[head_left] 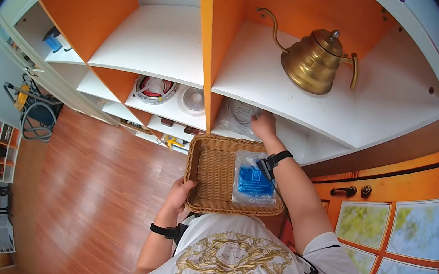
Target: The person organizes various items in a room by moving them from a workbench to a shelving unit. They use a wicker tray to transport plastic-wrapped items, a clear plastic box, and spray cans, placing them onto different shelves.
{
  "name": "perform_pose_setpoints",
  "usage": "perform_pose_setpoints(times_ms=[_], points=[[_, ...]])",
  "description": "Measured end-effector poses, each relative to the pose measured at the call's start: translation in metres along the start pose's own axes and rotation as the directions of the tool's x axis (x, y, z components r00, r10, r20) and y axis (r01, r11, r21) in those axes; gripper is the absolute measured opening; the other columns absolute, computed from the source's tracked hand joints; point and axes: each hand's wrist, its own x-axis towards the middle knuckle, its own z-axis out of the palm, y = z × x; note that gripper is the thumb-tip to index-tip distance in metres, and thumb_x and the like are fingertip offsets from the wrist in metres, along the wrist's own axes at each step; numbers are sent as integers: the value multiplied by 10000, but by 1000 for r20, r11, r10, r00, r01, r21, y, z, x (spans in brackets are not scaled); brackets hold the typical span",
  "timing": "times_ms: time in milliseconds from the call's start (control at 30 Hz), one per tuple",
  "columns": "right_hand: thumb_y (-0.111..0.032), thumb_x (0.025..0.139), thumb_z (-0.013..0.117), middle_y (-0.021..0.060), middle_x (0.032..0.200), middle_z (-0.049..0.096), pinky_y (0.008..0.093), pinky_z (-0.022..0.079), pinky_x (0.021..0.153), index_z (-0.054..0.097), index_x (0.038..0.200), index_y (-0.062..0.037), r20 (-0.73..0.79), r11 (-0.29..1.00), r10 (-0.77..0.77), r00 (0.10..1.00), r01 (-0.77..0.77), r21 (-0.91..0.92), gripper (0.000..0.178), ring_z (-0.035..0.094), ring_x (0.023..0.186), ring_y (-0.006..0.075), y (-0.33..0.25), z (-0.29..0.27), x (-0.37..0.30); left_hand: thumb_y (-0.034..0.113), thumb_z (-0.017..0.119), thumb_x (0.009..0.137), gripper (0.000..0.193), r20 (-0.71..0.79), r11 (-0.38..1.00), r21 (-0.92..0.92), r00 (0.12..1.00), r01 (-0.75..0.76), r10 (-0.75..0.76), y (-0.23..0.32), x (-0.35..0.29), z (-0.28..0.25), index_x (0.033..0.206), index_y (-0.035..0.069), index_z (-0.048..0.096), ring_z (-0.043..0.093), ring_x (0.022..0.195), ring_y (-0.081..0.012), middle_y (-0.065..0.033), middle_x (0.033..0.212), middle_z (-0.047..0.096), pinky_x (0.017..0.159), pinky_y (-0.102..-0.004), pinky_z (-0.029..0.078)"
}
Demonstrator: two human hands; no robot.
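1. Head view, foreground: my white shirt [230, 262], bearing a gold print, lay nearest the camera; just beyond it was the wicker basket [213, 170].
2. My left hand [182, 192] was closed on the basket's near left corner, thumb at the rim. The basket looked light and fairly stiff, its rim offering the surest hold.
3. Toward the basket's right side lay a blue packet [255, 183] in clear plastic, probably light, pliant and slippery, best pinched at an edge.
4. My right hand [264, 125] reached into the compartment below the white shelf [244, 79], fingers at the right edge of a clear-wrapped coil [237, 115]; whether they gripped it, I could not tell.
5. The coil seemed light and springy under slick film, best held by its outer edge.
6. Above stood a brass-coloured kettle [311, 63].
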Motion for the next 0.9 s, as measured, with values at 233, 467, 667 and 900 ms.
perform_pose_setpoints(times_ms=[233, 467, 667, 900], points=[[-128, 836, 648, 191, 1490, 381, 380, 411, 1069, 543, 1323, -50, -67, 955, -274, 959, 264, -136, 504, 441, 1317, 351, 32, 29, 3, 102, 552, 862, 411, 29, 1000, -12, 1000, 10, -9, 10, 0, -2, 1228, -82, 517, 635, 1002, -238, -148, 1135, 630, 879, -352, 531], [-77, 827, 636, 162, 1511, 358, 372, 417, 1068, 584, 1285, -107, -43, 950, -291, 956, 284, -128, 462, 433, 1330, 322, 29, 23, -17, 101, 555, 862, 416, 20, 999, -33, 999, 30, -29, 5, -3, -9, 1232, -83, 513, 638, 996, -238, -149, 1127, 633, 874, -353, 537], [-109, 823, 662, 195, 1502, 356, 405, 442, 1041, 568, 1293, -103, -61, 932, -351, 934, 343, -118, 479, 458, 1301, 362, 45, 27, -11, 97, 551, 861, 399, 0, 997, -30, 998, 68, -68, -3, -9, -13, 1226, -63, 543, 619, 1003, -218, -121, 1129, 634, 889, -341, 507], [-127, 844, 647, 244, 1269, 566, 432, 502, 913, 604, 1200, -45, -498, 910, -226, 837, 364, 199, 367, 601, 1100, 376, 42, 1, -56, 100, 555, 857, 350, -41, 999, -31, 999, 32, -33, -5, -14, -15, 1175, -45, 564, 619, 966, -214, -110, 1083, 638, 855, -338, 510]])
